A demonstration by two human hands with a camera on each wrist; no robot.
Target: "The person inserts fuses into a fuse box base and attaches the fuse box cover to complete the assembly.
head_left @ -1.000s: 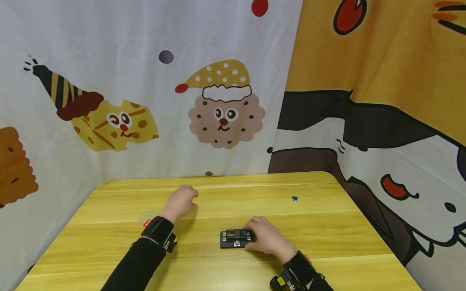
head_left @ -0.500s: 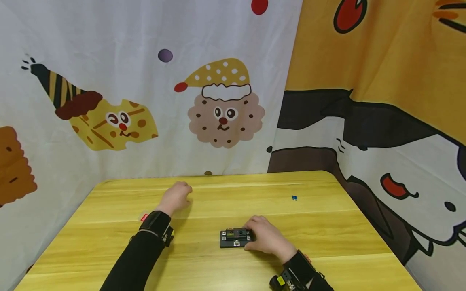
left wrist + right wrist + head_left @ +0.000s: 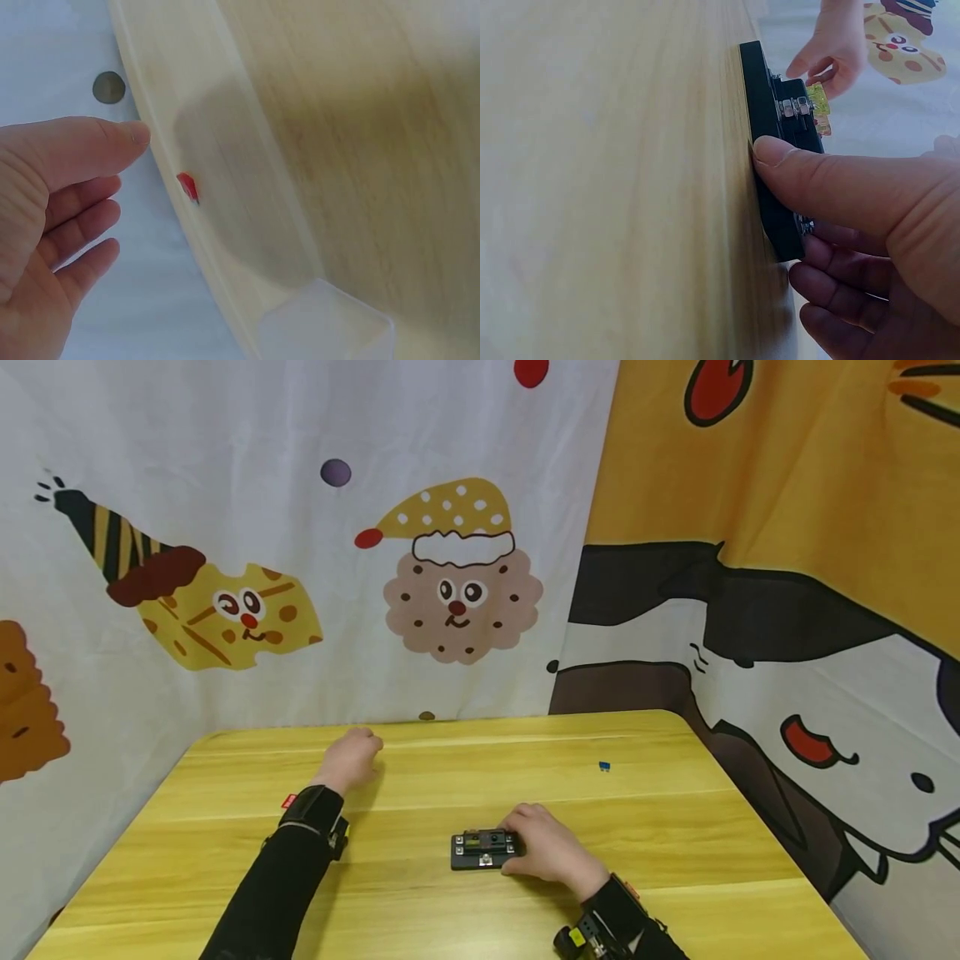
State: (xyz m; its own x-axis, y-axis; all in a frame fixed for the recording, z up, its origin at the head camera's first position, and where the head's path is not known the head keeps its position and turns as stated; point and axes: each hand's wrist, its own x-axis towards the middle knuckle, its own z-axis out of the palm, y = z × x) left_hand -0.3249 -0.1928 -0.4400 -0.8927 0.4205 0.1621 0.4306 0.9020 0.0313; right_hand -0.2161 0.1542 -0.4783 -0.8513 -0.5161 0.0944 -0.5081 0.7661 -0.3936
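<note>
R hand: thumb + fingers clamped on R end of black block, which lies flat on the desk, roughly mid, twd the near side. Block has metal bolts on it, w/ a yellow pc and a reddish pc sticking up. L hand is out nr the far L edge, thumb & fingers apart. Per L wrist cam, a small red pc lies on the desk close to the edge, nr the thumb tip, not touching; clear plastic box nearby. Red tag shows just beside L wristband. Small blue pc sits far R, well apart from both hands. Cartoon-print cloth hangs behind.
</note>
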